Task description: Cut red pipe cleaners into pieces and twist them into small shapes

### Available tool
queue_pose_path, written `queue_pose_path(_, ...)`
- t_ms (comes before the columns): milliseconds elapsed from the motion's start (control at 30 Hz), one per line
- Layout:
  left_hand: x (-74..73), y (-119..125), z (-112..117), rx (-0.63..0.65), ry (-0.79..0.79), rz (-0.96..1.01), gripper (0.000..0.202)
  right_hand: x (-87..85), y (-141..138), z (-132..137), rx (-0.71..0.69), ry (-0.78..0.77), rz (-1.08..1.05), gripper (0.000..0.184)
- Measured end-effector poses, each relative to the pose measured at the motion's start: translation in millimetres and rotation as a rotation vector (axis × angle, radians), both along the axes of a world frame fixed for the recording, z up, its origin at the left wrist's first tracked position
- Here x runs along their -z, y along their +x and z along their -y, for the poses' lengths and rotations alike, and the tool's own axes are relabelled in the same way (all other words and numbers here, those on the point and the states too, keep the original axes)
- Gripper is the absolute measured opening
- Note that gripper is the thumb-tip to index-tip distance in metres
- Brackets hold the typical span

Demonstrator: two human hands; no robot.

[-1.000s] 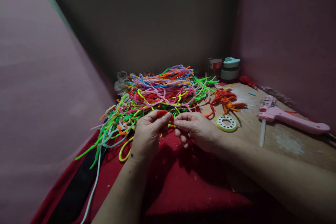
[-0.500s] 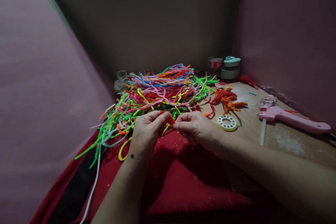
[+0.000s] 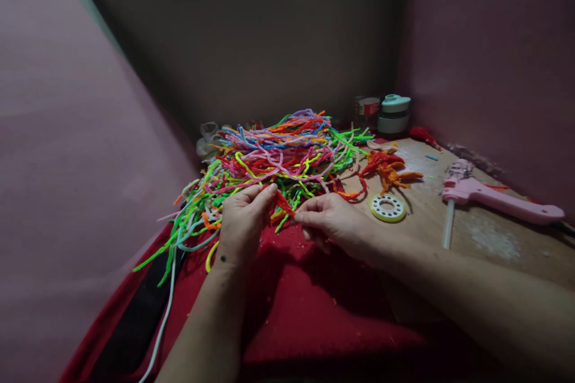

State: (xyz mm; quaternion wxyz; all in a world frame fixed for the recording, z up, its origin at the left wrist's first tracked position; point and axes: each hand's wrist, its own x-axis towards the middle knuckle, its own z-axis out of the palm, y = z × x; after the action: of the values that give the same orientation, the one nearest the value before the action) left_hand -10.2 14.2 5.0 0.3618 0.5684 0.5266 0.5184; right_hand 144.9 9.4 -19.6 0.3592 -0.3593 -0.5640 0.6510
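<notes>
My left hand (image 3: pixel 242 221) and my right hand (image 3: pixel 335 221) meet at the front of a big heap of coloured pipe cleaners (image 3: pixel 278 155). Between their fingertips they pinch a short red pipe cleaner (image 3: pixel 283 202), the left hand at its left end, the right hand at its right end. Both hands have their fingers closed in a pinch. They hover over a red cloth (image 3: pixel 305 305) that covers the near part of the table.
A round white-and-yellow perforated disc (image 3: pixel 387 207) lies right of my right hand. Orange and red twisted pieces (image 3: pixel 389 169) sit behind it. A pink glue gun (image 3: pixel 494 200) lies on the wooden tabletop at right. Small containers (image 3: pixel 392 115) stand in the back corner.
Both hands have shifted slightly forward and down towards the heap, and the red piece between them now lies lower and more stretched out.
</notes>
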Motion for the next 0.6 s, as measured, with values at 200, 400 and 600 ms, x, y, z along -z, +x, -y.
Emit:
queue_pose_path(200, -1.2, 2, 0, 0.131, -0.146, 0.268, 0.022, -1.8, 0, -1, 0.037, -0.073, -0.057, 0.015)
queue_pose_path(400, 2.4, 11, 3, 0.24, -0.221, 0.148, 0.021, 0.2, -2, -1, 0.083, -0.063, -0.099, 0.019)
queue_pose_path(600, 7.6, 15, -2, 0.218, -0.172, 0.125, 0.02, 6.7, -6, -5, -0.03, -0.059, -0.003, 0.016)
